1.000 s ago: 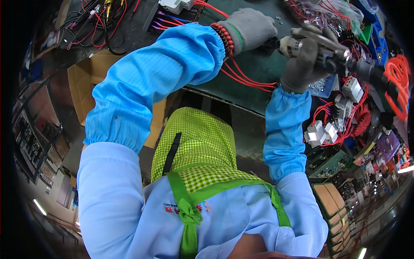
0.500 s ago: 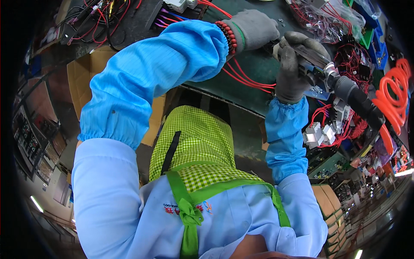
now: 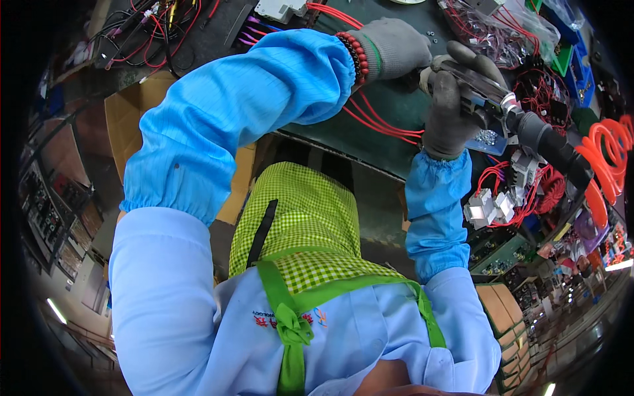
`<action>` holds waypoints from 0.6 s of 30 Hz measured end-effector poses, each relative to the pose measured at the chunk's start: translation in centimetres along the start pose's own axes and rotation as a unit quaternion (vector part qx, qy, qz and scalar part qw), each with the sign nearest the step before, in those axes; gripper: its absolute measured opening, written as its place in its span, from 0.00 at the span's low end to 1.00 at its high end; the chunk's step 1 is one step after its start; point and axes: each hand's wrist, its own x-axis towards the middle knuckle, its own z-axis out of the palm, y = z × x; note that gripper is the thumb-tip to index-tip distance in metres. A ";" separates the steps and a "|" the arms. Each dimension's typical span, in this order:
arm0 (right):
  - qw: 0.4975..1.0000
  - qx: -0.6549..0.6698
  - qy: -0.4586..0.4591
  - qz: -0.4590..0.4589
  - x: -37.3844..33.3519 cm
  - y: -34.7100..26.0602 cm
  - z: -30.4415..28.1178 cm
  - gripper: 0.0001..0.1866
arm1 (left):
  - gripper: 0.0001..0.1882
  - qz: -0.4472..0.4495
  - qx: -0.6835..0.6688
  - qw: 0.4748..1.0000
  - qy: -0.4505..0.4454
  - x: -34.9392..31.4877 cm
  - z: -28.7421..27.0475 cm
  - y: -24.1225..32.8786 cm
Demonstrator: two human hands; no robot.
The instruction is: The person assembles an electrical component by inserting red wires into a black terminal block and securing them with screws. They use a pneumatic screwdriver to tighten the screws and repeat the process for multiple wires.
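Your right hand (image 3: 452, 105), in a grey knit glove, wraps tight around a cylindrical powered screwdriver (image 3: 522, 122). Just beside it, your gloved left hand (image 3: 396, 49) curls on the dark table (image 3: 389, 112), above glossy red wires (image 3: 380, 122).

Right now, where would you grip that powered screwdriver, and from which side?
Wrap the grey body of the screwdriver mid-length, coming from the near side as the right hand does. It lies tilted, its hose trailing right, tip toward the left hand.
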 end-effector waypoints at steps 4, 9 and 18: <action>0.997 0.072 0.013 0.019 -0.5 0.5 -0.3 0.27 | 0.13 -0.032 -0.010 0.999 -0.024 0.2 -0.2 0.5; 0.999 0.022 -0.001 0.047 1.1 -1.7 -1.0 0.26 | 0.12 0.013 0.028 0.999 -0.013 -0.3 -0.2 0.5; 0.957 -0.217 0.130 -0.142 8.6 1.0 -8.7 0.17 | 0.13 0.064 0.110 0.992 -0.004 0.1 0.3 0.4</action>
